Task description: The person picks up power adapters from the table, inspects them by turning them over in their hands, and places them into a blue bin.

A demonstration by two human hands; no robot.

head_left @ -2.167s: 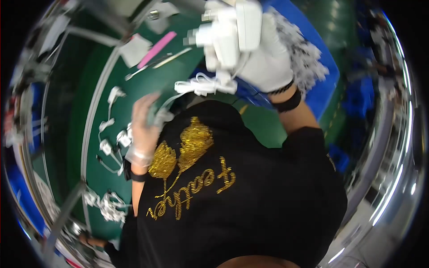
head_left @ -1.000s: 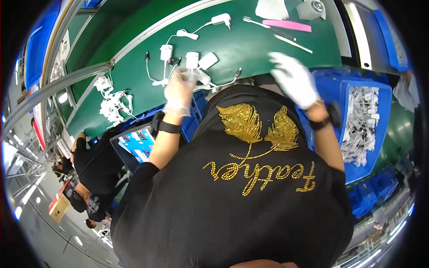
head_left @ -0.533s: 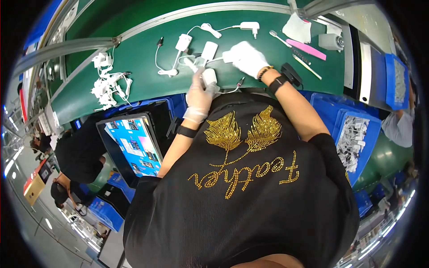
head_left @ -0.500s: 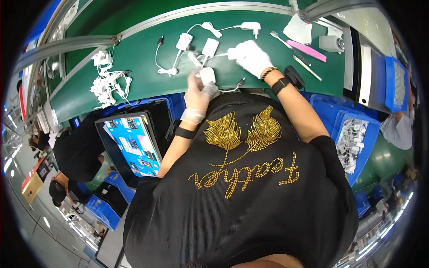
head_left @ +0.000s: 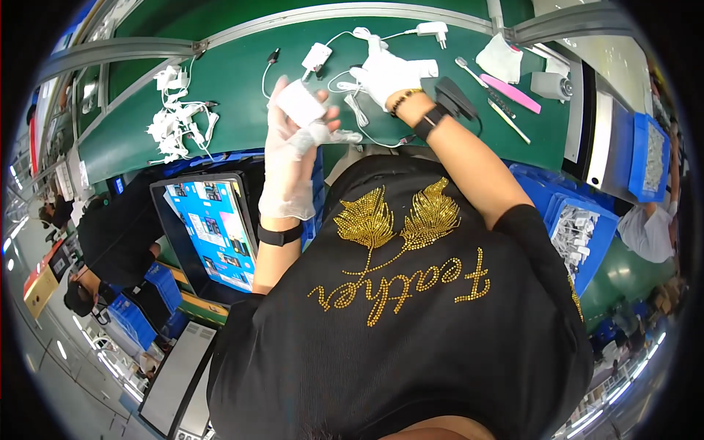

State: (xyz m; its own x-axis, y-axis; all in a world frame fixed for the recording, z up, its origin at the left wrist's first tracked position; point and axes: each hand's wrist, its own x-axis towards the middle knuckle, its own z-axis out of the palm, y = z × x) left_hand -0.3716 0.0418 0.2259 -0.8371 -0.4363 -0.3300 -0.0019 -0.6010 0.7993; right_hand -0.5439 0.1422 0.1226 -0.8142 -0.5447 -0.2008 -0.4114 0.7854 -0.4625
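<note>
My left hand (head_left: pixel 290 147), in a thin pale glove and blurred by motion, is raised over the front of the green bench (head_left: pixel 249 132). It grips a white boxy power adapter (head_left: pixel 299 103) between thumb and fingers. Farther right, my white-gloved right hand (head_left: pixel 389 77) closes over another power adapter; a white end (head_left: pixel 427 68) sticks out at the hand's right side, and the rest is hidden. Between the hands lie a bundled white cable (head_left: pixel 357 110) and a white adapter block (head_left: pixel 317 56). A white wall plug (head_left: pixel 433 29) sits at the far edge.
A tangled pile of white adapters (head_left: pixel 176 121) lies at left. On the right are a toothbrush (head_left: pixel 469 71), a pink strip (head_left: pixel 513 94), a white cloth (head_left: pixel 500 59) and a black adapter (head_left: pixel 456 99). A blue bin (head_left: pixel 598 249) of white parts stands beside me.
My left hand has lifted and moved left with the white adapter, tilting it. My right hand has shifted left and away from me, over the adapter and cable.
</note>
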